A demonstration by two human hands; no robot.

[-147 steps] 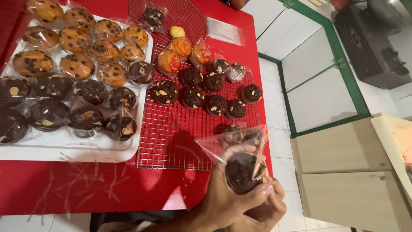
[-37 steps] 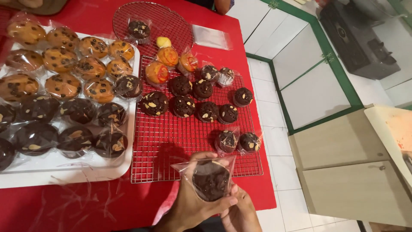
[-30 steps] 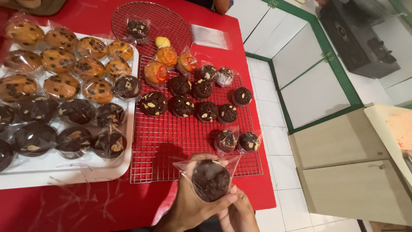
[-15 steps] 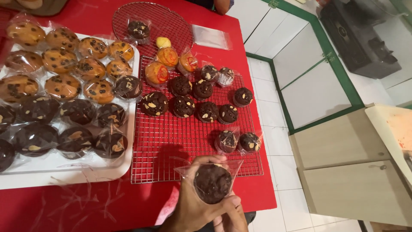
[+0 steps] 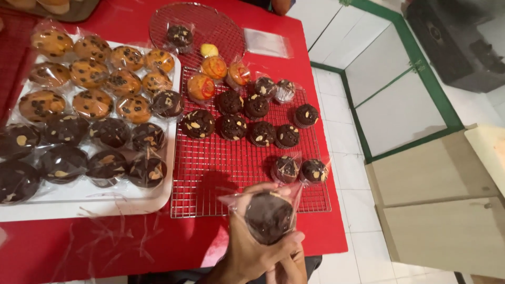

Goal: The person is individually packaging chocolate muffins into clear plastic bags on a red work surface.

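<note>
Both my hands hold one dark chocolate muffin (image 5: 269,215) inside a clear plastic bag, above the near edge of the red table. My left hand (image 5: 246,247) wraps the bag from the left and below, its fingers curling over the top. My right hand (image 5: 288,263) supports it from underneath, mostly hidden. Just beyond sit two bagged chocolate muffins (image 5: 300,169) on the square wire cooling rack (image 5: 210,179).
The rack holds several bare chocolate muffins (image 5: 247,123) and bagged orange ones (image 5: 215,73). A white tray (image 5: 105,202) at left carries several bagged muffins. A round wire rack (image 5: 210,23) with one bagged muffin and an empty bag (image 5: 265,42) lie farther back. Loose ties (image 5: 121,234) litter the table.
The bagged muffin has stayed in my hands and shifted slightly down and right. My left fingers have closed further over the bag's top.
</note>
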